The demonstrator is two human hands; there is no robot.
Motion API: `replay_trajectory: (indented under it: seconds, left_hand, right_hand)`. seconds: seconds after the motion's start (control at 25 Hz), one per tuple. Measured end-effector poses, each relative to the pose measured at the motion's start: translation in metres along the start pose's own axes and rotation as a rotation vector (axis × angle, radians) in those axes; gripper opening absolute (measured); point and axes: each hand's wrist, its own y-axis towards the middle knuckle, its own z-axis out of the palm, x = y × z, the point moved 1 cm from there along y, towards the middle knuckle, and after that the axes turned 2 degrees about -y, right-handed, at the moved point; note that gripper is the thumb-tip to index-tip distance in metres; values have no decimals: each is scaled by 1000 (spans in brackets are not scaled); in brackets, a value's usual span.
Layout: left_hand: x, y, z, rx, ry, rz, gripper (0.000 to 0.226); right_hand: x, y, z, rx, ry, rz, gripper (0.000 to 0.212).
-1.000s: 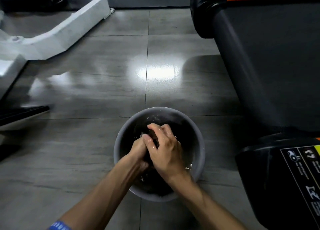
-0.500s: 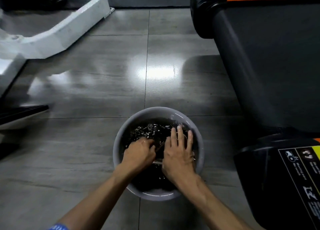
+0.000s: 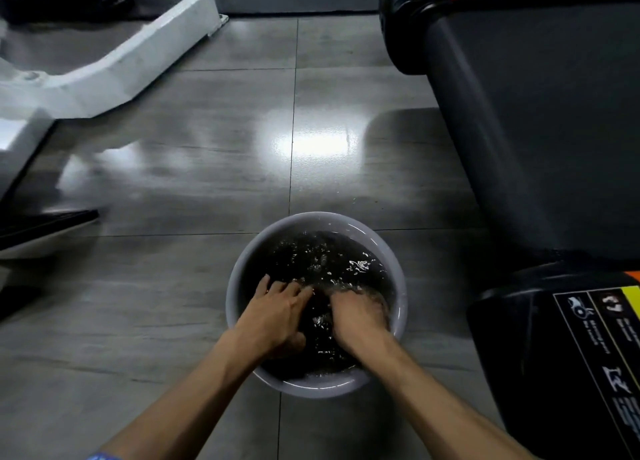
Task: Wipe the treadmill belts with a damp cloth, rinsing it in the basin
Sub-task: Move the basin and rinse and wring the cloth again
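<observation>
Grey plastic and dark, choppy water, that is the picture: the basin [image 3: 235,297] sits on the tiled floor [image 3: 194,286] in the near middle, and both hands are plunged into it. Starting at the left, the left hand [image 3: 273,316] lies just under the surface with its fingers [image 3: 287,291] spread fairly straight and pointing far and right; what they press on is hidden by the water. Moving right, the right hand [image 3: 358,316] is sunk deeper, fingertips out of sight below the ripples, so I cannot tell whether it clutches anything. And the cloth? Not visible at all; my guess is it lies submerged between or beneath the hands, lost in that dark water. This looks like the rinse step, and to do it well I would say work the cloth fully under, knead and squeeze it so grime releases, then lift and wring it firmly over the basin so it comes out damp, not dripping. Keep the strokes low, since the water is lively and sits fairly high against the wall; splashes on glossy tile mean slips. Far right, the treadmill [image 3: 536,130] waits, dark belt alongside, close to the basin.
</observation>
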Motion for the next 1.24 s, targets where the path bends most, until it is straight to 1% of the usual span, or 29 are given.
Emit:
replay_trajectory:
  seconds: [0.04,0.08,0.12,0.16,0.2,0.24,0.28,0.36,0.44,0.48,0.52,0.56,0.6,0.64,0.68,0.72,0.76,0.8,0.84,0.88,0.92,0.96,1.0,1.04,1.08,1.12,1.16,1.2,1.24]
  left_hand:
    - [2,1,3,48,-20,-31,94]
    - [3,2,7,56,-95,-58,102]
    - [5,1,8,31,-237,-75,107]
    - [6,-1,4,-19,-454,-75,107]
    - [6,-3,-2,-72,-700,-50,97]
    - [3,-7,-10,-127,-908,-6,81]
    - [2,-9,-17,-193,-1045,30,69]
    - [5,-10,-27,-301,-1183,74,60]
    - [6,-14,-36,-321,-1318,61,50]
    - [5,-17,-41,-331,-1342,46,40]
    - [4,-18,-45,-360,-1337,36,31]
    - [3,-20,-51,-400,-1291,36,23]
    - [4,-21,-55,-440,-1222,46,20]
    - [3,-22,-60,-474,-1124,47,23]
    - [4,-24,-65,-500,-994,27,26]
    - [5,-23,-68,-516,-858,17,27]
    - [6,-23,-70,-527,-749,25,25]
    - [5,-23,-73,-532,-683,47,22]
    - [3,-24,-75,-550,-646,68,20]
    - [0,-24,-77,-584,-633,78,19]
    - [-1,-24,-78,-627,-639,69,20]
    - [-1,-25,-80,-639,-726,42,27]
    - [1,-26,-81,-607,-888,14,36]
    - [4,-27,-81,-515,-1066,4,45]
    - [6,-28,-79,-392,-1200,26,55]
    - [5,-30,-78,-289,-1240,86,66]
    - [4,-33,-75,-232,-1215,150,75]
    - [0,-34,-72,-221,-1185,211,83]
    - [-4,-34,-70,-253,-1165,248,86]
  right_hand:
    - [-4,3,-3,-46,205,64,42]
    - [-7,6,-7,-87,446,121,40]
    - [-8,7,-14,-131,708,163,39]
    - [-4,5,-22,-168,975,169,40]
    - [2,0,-30,-196,1242,127,44]
    - [10,-5,-37,-218,1495,46,49]
    - [15,-8,-42,-214,1715,-41,53]
    - [21,-8,-51,-124,2039,-172,58]
    - [19,-7,-61,-49,2194,-172,56]
    - [17,-6,-64,-54,2202,-128,54]
    - [14,-7,-67,-90,2114,-83,52]
    - [9,-10,-70,-165,1905,-42,50]
    - [3,-14,-72,-297,1575,-16,49]
    - [-2,-19,-74,-436,1177,-21,50]
    - [-4,-24,-75,-508,826,-94,54]
    - [-4,-28,-74,-512,574,-204,61]
    - [0,-30,-74,-449,441,-286,70]
    - [6,-31,-71,-385,391,-325,76]
    - [11,-31,-67,-387,375,-327,78]
    - [14,-28,-63,-444,393,-298,74]
    - [14,-26,-63,-492,484,-241,66]
    - [13,-23,-64,-499,641,-180,57]
    - [10,-20,-65,-462,820,-124,49]
    - [9,-18,-64,-404,976,-93,43]
    - [7,-16,-63,-377,1073,-85,41]
    - [6,-14,-61,-367,1154,-78,40]
    - [5,-12,-58,-350,1269,-73,40]
    - [5,-11,-56,-313,1419,-69,41]
    - [4,-11,-53,-250,1586,-67,41]
